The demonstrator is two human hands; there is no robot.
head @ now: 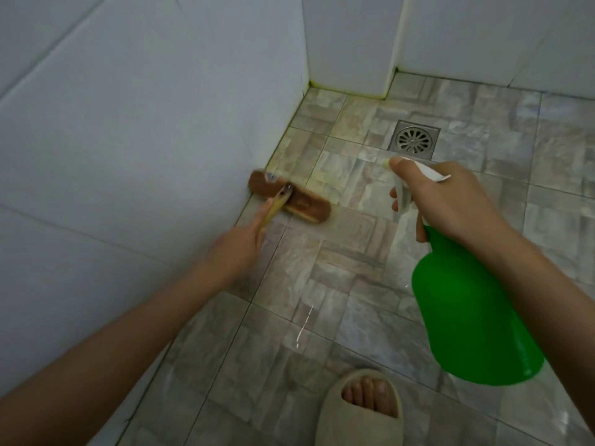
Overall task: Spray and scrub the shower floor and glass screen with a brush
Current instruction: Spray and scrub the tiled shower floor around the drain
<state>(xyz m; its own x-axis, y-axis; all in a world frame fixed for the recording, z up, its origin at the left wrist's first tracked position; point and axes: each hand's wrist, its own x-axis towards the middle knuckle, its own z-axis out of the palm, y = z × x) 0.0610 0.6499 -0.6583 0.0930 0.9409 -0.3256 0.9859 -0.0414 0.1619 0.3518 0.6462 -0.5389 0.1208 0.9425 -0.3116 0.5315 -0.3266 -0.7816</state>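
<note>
Two bare arms reach forward over the tiled shower floor [338,284]. The left hand [240,243] stretches low toward the wall [128,123], fingers closed round the yellowish handle of the brush [289,196], whose brown head lies on the tiles just beside the wall's foot. The right hand [450,201] grips the neck of the green spray bottle [476,317], thumb atop its white head, fingers curled on the trigger, near the drain [413,140].
</note>
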